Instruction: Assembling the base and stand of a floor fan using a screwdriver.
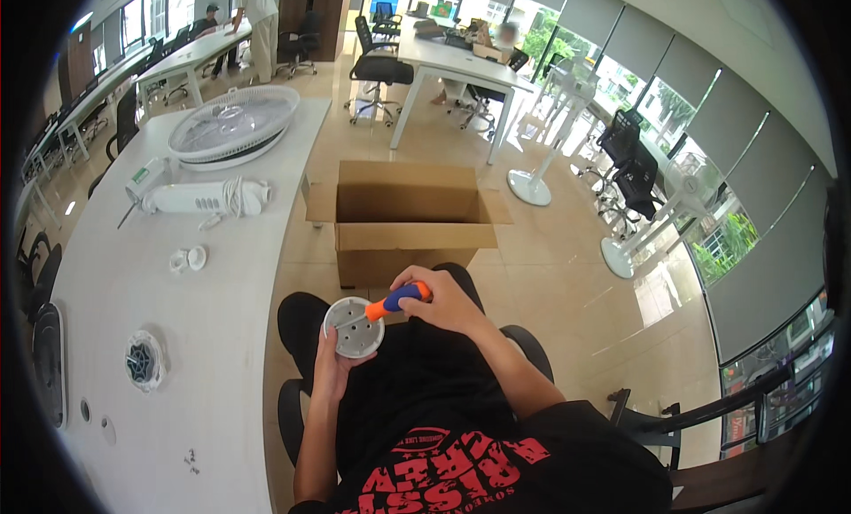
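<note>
My left hand point(331, 365) is closed around the edge of a round, pale grey disc point(362, 340) with several small holes in its face, held over my lap. In my right hand point(448, 306) is a screwdriver point(401, 299) with an orange and blue handle, fingers wrapped round it. Its shaft slants down to the left across the disc's face. Whether the tip sits in a hole or on a screw is too small to tell.
On the white table point(230, 337) at left lie a fan grille point(235, 124), a white fan body point(199, 199) with a coiled cord, a plastic-wrapped round part point(144, 360) and small screws point(191, 462). Ahead stands an open cardboard box point(381, 267); a white pedestal fan point(530, 188) is beyond it.
</note>
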The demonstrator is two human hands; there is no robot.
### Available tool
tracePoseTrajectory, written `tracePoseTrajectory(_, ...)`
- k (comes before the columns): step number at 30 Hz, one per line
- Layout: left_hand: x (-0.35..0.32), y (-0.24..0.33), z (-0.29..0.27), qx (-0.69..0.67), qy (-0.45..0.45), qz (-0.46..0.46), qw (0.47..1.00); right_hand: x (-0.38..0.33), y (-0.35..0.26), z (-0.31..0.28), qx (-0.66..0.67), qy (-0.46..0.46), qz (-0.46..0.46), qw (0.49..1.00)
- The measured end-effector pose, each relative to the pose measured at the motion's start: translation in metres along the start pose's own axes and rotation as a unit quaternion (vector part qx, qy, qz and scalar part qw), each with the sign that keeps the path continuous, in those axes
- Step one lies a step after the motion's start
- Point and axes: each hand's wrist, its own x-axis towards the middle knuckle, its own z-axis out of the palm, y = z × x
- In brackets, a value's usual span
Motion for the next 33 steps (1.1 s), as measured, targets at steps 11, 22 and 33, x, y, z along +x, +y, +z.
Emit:
tracePoseTrajectory(11,0.001,0.003,0.004,-0.017,0.000,0.012,1.000,-0.001,0.001,-0.005,-0.039,0.015,-0.055,0.998)
tracePoseTrajectory(22,0.002,0.006,0.008,-0.010,0.011,0.002,1.000,0.008,-0.011,-0.011,-0.002,0.057,-0.086,0.995)
tracePoseTrajectory(33,-0.004,0.004,0.000,-0.012,-0.005,-0.015,1.000,0.031,-0.050,0.019,0.117,0.012,-0.118,0.986)
